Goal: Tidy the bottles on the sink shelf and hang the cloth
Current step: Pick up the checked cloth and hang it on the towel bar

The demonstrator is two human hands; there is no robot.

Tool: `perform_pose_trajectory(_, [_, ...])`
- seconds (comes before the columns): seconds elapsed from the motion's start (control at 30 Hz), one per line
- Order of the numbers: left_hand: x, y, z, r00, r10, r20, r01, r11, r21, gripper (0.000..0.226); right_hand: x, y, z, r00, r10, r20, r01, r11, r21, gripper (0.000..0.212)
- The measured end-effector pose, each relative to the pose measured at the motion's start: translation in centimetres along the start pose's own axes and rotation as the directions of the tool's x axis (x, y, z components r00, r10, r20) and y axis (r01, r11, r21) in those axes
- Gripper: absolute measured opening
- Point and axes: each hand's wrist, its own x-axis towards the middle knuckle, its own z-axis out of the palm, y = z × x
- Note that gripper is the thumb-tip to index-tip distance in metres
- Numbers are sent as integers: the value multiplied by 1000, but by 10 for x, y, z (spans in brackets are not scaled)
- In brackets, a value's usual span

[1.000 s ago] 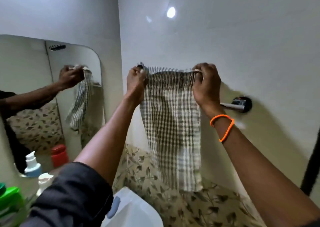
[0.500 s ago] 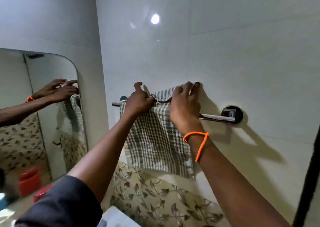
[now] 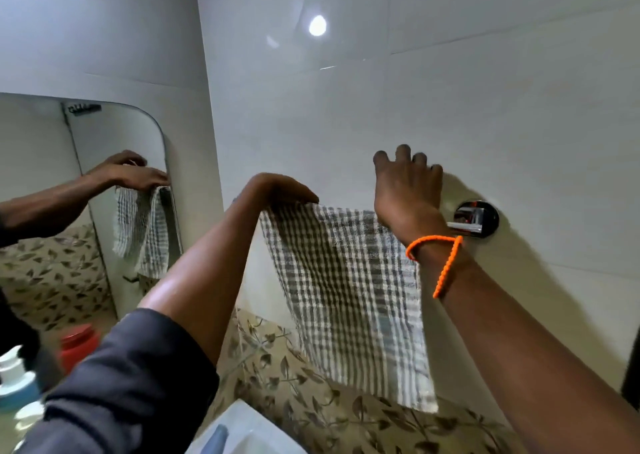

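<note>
The grey-and-white checked cloth (image 3: 346, 298) hangs over the chrome towel bar, whose round wall mount (image 3: 476, 218) shows at the right. My left hand (image 3: 278, 190) lies palm-down and flat on the cloth's top left corner. My right hand (image 3: 407, 187), with an orange cord on its wrist, is lifted just above the cloth's top right edge, fingers spread against the white wall and holding nothing. A blurred bottle (image 3: 14, 381) with a white pump and blue body sits at the lower left edge.
A mirror (image 3: 45, 135) on the left wall reflects my arm and the cloth, with a red container (image 3: 78, 346) showing low beside it. The white sink rim (image 3: 242, 433) is at the bottom. Leaf-patterned tiles run below the white wall.
Both hands have let go of the cloth's top edge. The cloth now lies spread wider along the bar, and my right hand has lifted off it with its fingers open.
</note>
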Motion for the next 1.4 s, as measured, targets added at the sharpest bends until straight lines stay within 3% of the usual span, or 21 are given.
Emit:
perform_pose_trajectory(0.07, [0,-8,-7,993,118,-29,-122,949,-290,34,-4,-3,5,994,-67,-87,76,990,115,35])
perform_pose_trajectory(0.1, [1,-14,-4,964,150,-220,-234,872,-429,32,-6,-3,7,992,-109,-64,120,966,227,26])
perform_pose_trajectory(0.13, [1,-21,3,870,93,-484,-354,800,-484,32,-8,-2,10,989,-144,19,130,938,322,16])
perform_pose_trajectory(0.17, [-1,-29,12,706,-23,-708,-428,783,-452,35,-10,-1,12,973,-183,138,123,927,355,17])
perform_pose_trajectory(0.2, [-5,-41,24,533,-137,-835,-434,803,-408,37,-12,0,14,945,-225,237,142,937,320,27])
perform_pose_trajectory(0.23, [-6,-53,37,416,-204,-886,-409,828,-383,39,-12,1,15,924,-244,295,165,949,269,37])
perform_pose_trajectory(0.27, [-5,-65,51,415,-232,-880,-391,828,-403,41,-12,2,15,920,-238,313,168,958,234,43])
perform_pose_trajectory(0.37, [2,-95,76,703,-178,-688,-411,689,-598,50,-6,-1,16,926,-171,338,104,973,206,51])
perform_pose_trajectory(0.43, [2,-108,71,764,-154,-626,-401,647,-649,53,-5,-5,14,931,-119,346,72,986,148,52])
perform_pose_trajectory(0.5, [0,-111,58,697,-145,-702,-424,707,-566,46,-6,-6,14,940,-80,331,38,991,130,48])
perform_pose_trajectory(0.63, [-3,-97,33,480,-18,-877,-383,895,-228,32,-6,-4,12,981,-36,189,25,998,57,19])
perform_pose_trajectory(0.7, [3,-84,25,488,137,-862,-361,931,-57,23,-6,-4,8,988,-17,156,13,1000,25,27])
perform_pose_trajectory(0.77, [6,-75,20,490,294,-820,-316,937,147,19,-5,-5,5,995,-18,103,14,999,41,30])
perform_pose_trajectory(0.83, [6,-68,23,441,436,-785,-244,900,362,28,-8,-4,7,999,-38,1,38,996,78,26])
perform_pose_trajectory(0.93, [3,-62,49,359,559,-747,-333,825,457,55,-21,-4,17,983,-122,-136,148,968,202,20])
perform_pose_trajectory(1.03, [4,-61,74,421,665,-617,-445,744,499,64,-32,-2,24,986,-142,-82,159,955,252,32])
perform_pose_trajectory(1.17, [11,-46,50,668,553,-498,-319,817,480,91,-23,-1,24,987,-122,107,104,981,163,45])
perform_pose_trajectory(1.23, [16,-41,36,717,550,-429,-307,801,514,95,-16,0,22,975,-114,188,82,982,167,45])
perform_pose_trajectory(1.3, [16,-45,34,575,592,-564,-336,800,497,85,-14,1,20,973,-132,191,96,978,186,40])
perform_pose_trajectory(1.37, [12,-57,47,405,509,-760,-352,853,385,75,-17,3,22,986,-151,74,135,972,193,42])
perform_pose_trajectory(1.4, [11,-63,55,361,492,-792,-364,857,366,72,-19,3,23,988,-155,14,149,968,202,44])
